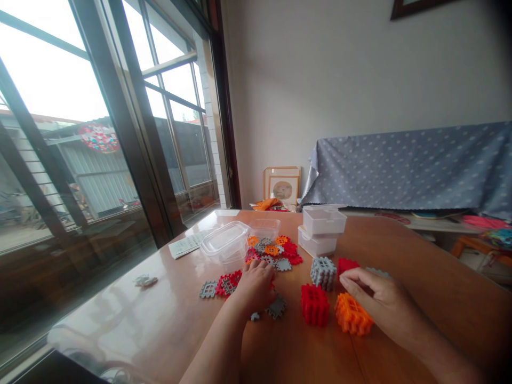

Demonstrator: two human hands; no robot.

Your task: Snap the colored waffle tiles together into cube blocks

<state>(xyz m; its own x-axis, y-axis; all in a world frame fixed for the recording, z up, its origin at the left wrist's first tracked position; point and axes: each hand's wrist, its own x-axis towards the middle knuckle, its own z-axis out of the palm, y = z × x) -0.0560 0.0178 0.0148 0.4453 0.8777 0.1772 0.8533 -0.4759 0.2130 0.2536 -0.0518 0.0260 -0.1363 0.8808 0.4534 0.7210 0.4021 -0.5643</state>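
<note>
My left hand (256, 282) reaches palm down over loose interlocking plastic tiles, its fingers stretched onto the pile. Red tiles (294, 254), orange window tiles (271, 250) and grey tiles (284, 264) lie about it. Nearer me, a grey tile (277, 307) shows beside the wrist. My right hand (374, 296) is closed, thumb and forefinger together; whatever they may hold cannot be made out. It hovers by a stack of orange tiles (353, 314) and partly covers a second red stack (347, 265). Left of it stand a red tile stack (314, 305) and a grey tile stack (324, 273).
Two clear plastic boxes (323, 221) stand piled behind the stacks. Clear lids or containers (226, 240) lie at the back left near a printed card (186, 245). A small crumpled packet (145, 280) rests on the left of the wooden table (160, 325), beside the window.
</note>
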